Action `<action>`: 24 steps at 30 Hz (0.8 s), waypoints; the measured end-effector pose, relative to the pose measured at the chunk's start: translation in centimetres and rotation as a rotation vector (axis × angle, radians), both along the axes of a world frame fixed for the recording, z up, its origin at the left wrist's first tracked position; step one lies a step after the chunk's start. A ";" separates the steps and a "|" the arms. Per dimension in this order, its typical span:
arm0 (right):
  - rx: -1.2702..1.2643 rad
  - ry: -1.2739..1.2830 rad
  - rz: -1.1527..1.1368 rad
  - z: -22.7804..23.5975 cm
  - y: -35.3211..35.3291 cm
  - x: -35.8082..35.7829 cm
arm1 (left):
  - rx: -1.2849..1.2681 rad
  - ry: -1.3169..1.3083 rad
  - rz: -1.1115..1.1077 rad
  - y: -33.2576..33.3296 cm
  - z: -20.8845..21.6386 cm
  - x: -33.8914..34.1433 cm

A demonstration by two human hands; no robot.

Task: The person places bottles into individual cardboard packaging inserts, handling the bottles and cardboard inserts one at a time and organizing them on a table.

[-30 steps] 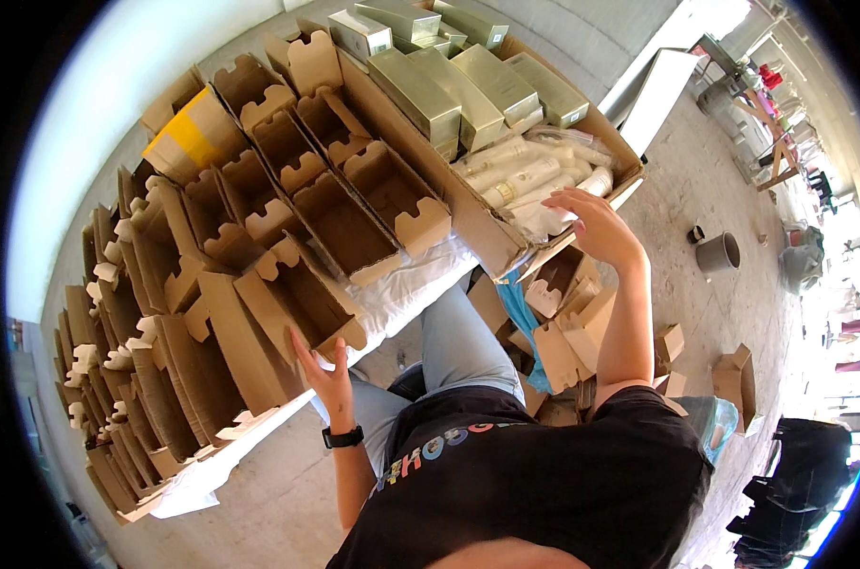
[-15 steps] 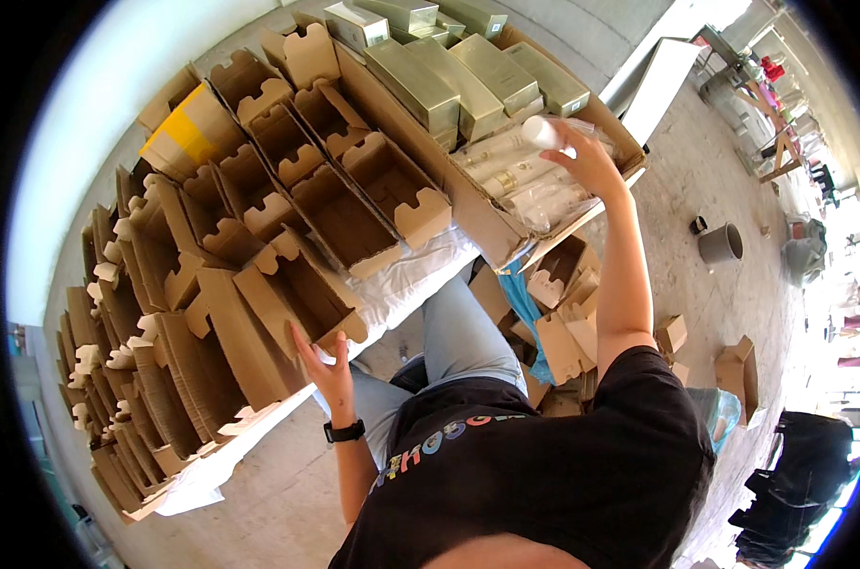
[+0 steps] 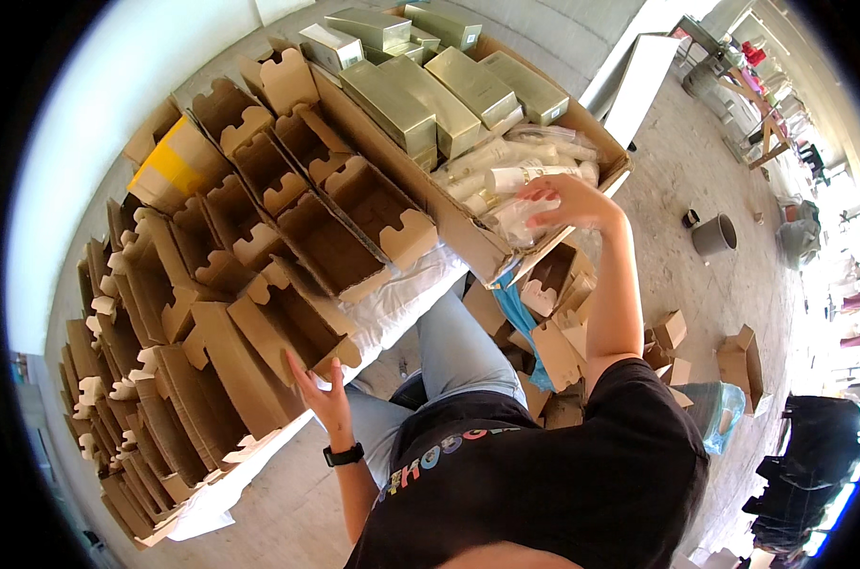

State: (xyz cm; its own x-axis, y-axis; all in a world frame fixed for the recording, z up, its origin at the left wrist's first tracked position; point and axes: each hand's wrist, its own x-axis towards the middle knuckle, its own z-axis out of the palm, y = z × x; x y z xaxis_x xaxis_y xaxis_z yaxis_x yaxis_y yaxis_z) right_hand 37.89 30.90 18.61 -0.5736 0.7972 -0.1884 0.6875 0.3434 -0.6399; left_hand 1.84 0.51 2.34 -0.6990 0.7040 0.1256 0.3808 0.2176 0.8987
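My left hand [image 3: 327, 408], fingers stretched, rests against the near end of an open brown cardboard insert box [image 3: 302, 322]. The hand wears a black smartwatch [image 3: 343, 456]. My right hand [image 3: 580, 201] reaches over the near end of a large carton [image 3: 458, 226]. Its fingers are curved and apart, above a bottle in clear plastic [image 3: 515, 224]; whether they touch it is hard to see. Just beyond the fingers lies a white bottle with gold marking [image 3: 525, 178], among several others in clear wrap. Gold-green boxes [image 3: 389, 106] fill the carton's far part.
Several rows of open brown boxes [image 3: 193, 389] cover the table on the left, one with yellow tape [image 3: 176, 158]. Discarded cardboard [image 3: 555, 356] and a blue plastic sheet [image 3: 522, 318] lie below the carton. A grey bin [image 3: 714, 234] stands on the floor at right.
My right hand has come nearer, away from the white cap it was at, and is now over the carton's near end. My left hand stays against the same box. The view has shifted slightly.
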 end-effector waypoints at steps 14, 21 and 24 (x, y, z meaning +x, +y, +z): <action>0.352 0.249 -0.360 -1.5 1.1 0.8 | -0.006 0.000 0.004 0.0 0.0 -0.1; 0.398 0.026 -0.131 -4.5 2.5 1.3 | 0.005 0.001 0.005 0.0 -0.8 -0.3; 0.467 -0.198 -0.122 -4.8 2.6 -0.3 | 0.012 0.006 0.002 0.1 -0.6 -0.2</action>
